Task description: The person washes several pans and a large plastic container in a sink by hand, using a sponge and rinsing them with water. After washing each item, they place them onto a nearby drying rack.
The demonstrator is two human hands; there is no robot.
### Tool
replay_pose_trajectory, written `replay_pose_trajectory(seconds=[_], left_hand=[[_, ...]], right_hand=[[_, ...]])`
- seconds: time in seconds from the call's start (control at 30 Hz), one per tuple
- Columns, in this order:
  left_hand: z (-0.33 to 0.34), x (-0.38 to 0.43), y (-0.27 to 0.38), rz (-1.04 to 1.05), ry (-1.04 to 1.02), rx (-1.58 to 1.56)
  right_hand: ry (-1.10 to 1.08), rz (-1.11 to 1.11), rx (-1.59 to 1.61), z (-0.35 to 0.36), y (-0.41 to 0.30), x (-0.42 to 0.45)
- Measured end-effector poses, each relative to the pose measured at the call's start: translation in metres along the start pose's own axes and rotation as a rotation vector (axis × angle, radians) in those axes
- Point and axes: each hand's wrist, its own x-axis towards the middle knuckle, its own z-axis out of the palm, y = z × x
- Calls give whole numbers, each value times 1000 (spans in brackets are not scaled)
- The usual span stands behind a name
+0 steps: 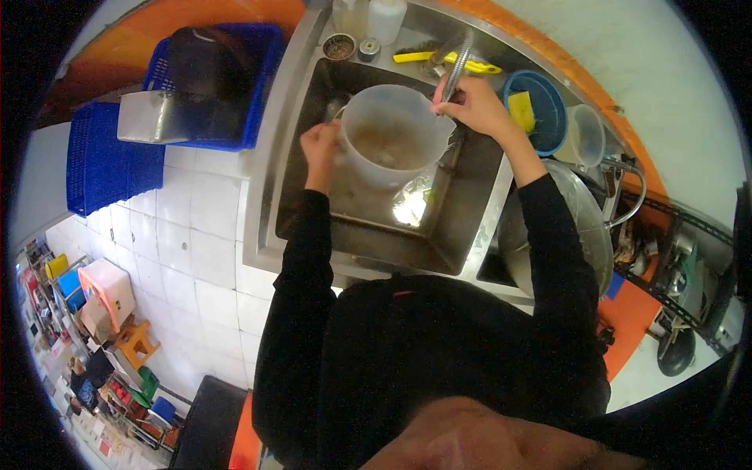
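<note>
A translucent plastic pitcher [385,170] with a spout stands or hangs over the stainless steel sink basin [470,217]; cloudy brownish liquid shows inside it. My left hand [320,147] is closed around the pitcher's handle at its left side. Above the pitcher's right rim, my right hand [470,106] pinches the end of a flexible metal faucet hose [460,67]. The hose end is mostly hidden by my fingers. Water lies in the basin, with a bright reflection below the pitcher. Whether the pitcher touches the basin floor cannot be told.
Behind the basin are a yellow-handled brush [411,57], bottles [386,20] and a small round cup [339,47]. A blue tub [549,94] with a yellow sponge [521,111] and a large metal bowl [587,217] stand at right. Blue plastic baskets [111,158] are at left.
</note>
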Motion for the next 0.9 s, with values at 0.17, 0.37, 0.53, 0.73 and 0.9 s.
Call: replay_pose_trajectory(seconds=[0.17, 0.37, 0.53, 0.73, 0.9], left_hand=[[4, 1, -5, 142, 1, -58], [-13, 7, -20, 247, -16, -136], [-13, 4, 0, 315, 46, -237], [-6, 1, 18, 472, 6, -13], [-6, -1, 29, 482, 5, 28]], right_hand=[[91, 48, 13, 17, 8, 7], [64, 21, -83, 2, 0, 5], [-14, 19, -40, -4, 2, -5], [-87, 143, 218, 2, -3, 0], [27, 24, 105, 1, 5, 1]])
